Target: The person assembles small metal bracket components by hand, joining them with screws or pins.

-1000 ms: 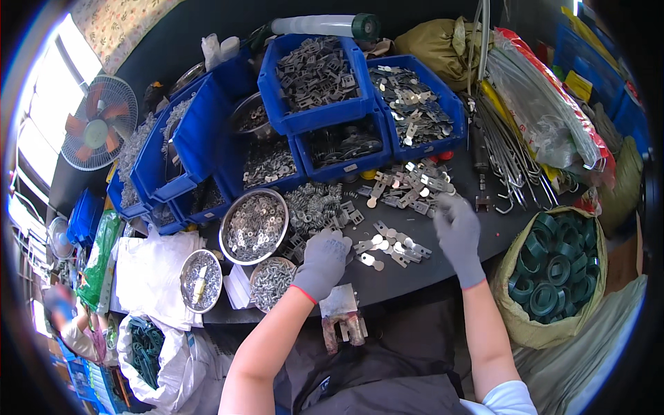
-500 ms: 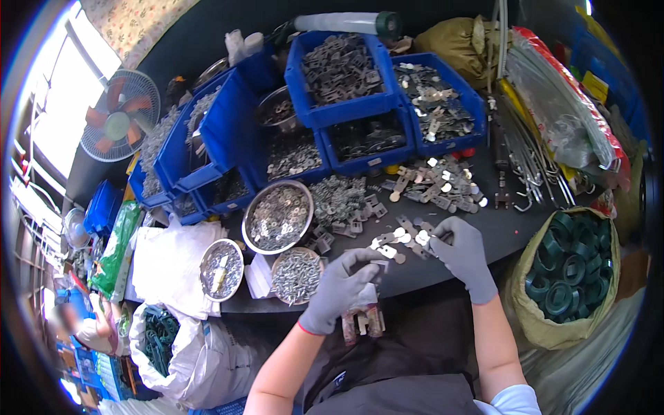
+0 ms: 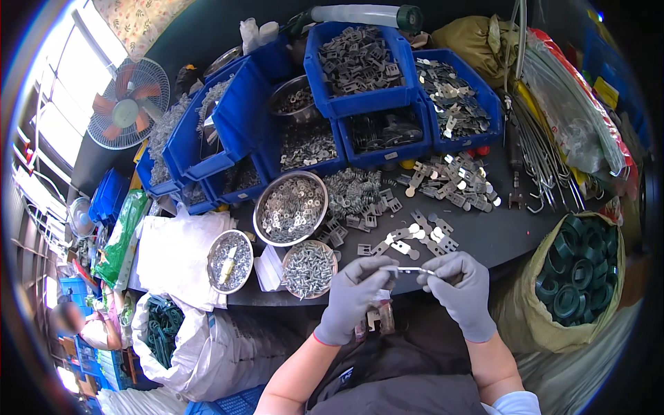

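My gloved left hand [image 3: 351,299] pinches a small metal bracket [image 3: 391,268] between thumb and fingertips. Opposite it, my gloved right hand [image 3: 462,290] grips a thin flat metal strip [image 3: 420,270] seen edge-on. The two parts meet or overlap in front of me; I cannot tell whether they are joined. Just beyond my fingers lies a small group of flat metal strips with round ends [image 3: 400,247] on the dark table [image 3: 484,238]. Below my left hand, partly hidden, a metal fixture [image 3: 374,319] shows at the table's edge.
Blue bins [image 3: 377,104] of metal parts stand at the back. Bowls of washers [image 3: 291,207] and screws [image 3: 309,270] are left of my hands, near piled springs [image 3: 353,191]. More strips [image 3: 453,181] lie farther back. Sacks of green rings [image 3: 579,273] and green straps [image 3: 163,332] flank me.
My right hand has drawn back from the strips on the table with one in its fingers. My left hand has moved right with the bracket, so both parts now meet. The view has shifted slightly.
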The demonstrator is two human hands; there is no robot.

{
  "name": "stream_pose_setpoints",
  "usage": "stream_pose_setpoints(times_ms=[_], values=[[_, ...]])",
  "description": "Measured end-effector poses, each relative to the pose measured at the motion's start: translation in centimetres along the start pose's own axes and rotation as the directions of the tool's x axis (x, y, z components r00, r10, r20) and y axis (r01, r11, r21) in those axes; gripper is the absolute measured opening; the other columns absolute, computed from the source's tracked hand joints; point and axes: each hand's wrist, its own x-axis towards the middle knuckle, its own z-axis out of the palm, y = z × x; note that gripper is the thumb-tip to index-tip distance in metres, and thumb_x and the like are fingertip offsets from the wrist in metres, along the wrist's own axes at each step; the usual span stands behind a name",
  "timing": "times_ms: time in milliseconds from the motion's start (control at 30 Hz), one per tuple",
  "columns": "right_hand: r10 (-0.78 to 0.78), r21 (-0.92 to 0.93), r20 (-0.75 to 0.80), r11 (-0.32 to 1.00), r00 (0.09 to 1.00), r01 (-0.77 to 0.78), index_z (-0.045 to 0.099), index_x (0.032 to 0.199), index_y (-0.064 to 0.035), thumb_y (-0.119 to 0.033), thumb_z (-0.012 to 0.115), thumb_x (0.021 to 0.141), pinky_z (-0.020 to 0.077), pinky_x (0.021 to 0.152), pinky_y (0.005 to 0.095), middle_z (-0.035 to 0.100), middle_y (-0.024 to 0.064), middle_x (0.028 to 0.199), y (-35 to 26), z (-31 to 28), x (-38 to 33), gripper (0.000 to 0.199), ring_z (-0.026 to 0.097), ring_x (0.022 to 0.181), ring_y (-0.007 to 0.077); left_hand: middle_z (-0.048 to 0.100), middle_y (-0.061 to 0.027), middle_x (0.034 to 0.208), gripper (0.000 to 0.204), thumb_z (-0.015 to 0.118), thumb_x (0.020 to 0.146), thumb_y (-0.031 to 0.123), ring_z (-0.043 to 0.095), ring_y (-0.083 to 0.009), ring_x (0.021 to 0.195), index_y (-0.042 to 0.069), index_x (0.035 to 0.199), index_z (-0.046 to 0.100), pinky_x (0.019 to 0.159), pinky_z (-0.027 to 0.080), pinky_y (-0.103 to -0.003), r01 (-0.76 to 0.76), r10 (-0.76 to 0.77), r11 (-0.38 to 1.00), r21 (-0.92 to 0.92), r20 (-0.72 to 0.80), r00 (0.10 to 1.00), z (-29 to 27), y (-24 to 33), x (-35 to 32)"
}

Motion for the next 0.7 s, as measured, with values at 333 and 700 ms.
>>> stream_pose_setpoints(times_ms=[333,700], values=[[0.246,-0.051,-0.106,0.966,0.963,-0.253,0.06,0.081,-0.0009,-0.001,0.069,0.078,0.046,0.056,0.0208,0.064,0.0072,0.073,1.5,-3.9,3.0,0.009,0.059,0.061,0.0085,0.06,-0.0107,0.114,0.037,0.066,0.085,0.009,0.062,-0.0126,0.096,0.001,0.121,0.059,0.08,0.051,-0.027,-0.406,0.171,0.773,0.487,0.457,0.873,2.6,1.4,4.9],[-0.766,-0.968,-0.213,0.249,0.607,-0.025,0.065,0.09,-0.0034,-0.014,0.068,0.078,0.0508,0.068,0.0357,0.064,0.0077,0.078,5.1,-11.9,14.9,0.016,0.063,0.07,0.0245,0.057,-0.0141,0.106,0.015,0.06,0.084,0.019,0.057,-0.03,0.101,0.01,0.092,0.069,0.082,0.051,-0.041,-0.028,0.376,-0.355,0.935,0.17,0.911,1.1,-1.6,19.8]])
